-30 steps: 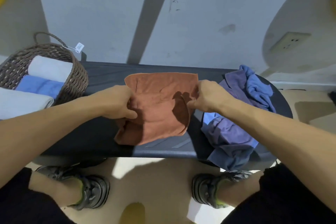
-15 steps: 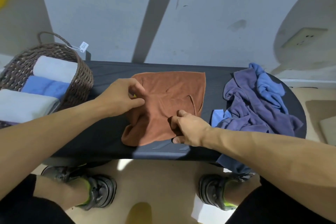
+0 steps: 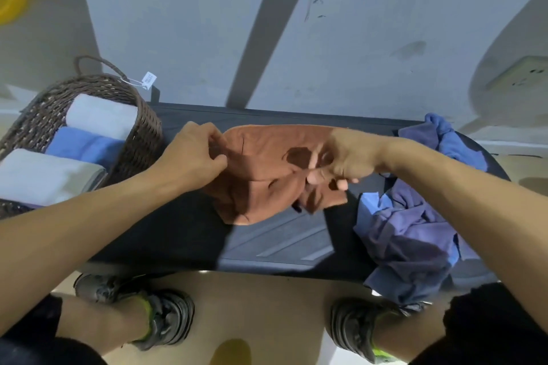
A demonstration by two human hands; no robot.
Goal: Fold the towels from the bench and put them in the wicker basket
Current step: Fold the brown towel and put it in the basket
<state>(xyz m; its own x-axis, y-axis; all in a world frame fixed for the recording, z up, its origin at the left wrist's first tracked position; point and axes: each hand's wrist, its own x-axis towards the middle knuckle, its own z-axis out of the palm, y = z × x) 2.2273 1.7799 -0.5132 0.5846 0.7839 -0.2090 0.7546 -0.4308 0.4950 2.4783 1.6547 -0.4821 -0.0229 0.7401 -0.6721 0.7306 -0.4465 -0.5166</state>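
A person's left hand (image 3: 192, 157) and right hand (image 3: 341, 158) each pinch an edge of a rust-brown terry towel (image 3: 267, 175) lying half-lifted on the middle of a dark bench (image 3: 275, 246). A woven brown wicker basket (image 3: 142, 139) holding folded white and blue towels (image 3: 89, 133) stands at the left; a crumpled blue-purple towel pile (image 3: 409, 222) lies at the right.

A dark oblong bench (image 3: 275, 246) carries a brown wicker basket (image 3: 145, 139) at its left end, a rust-orange towel (image 3: 261, 175) in the middle, and a heap of blue and purple towels (image 3: 412, 234) at its right end
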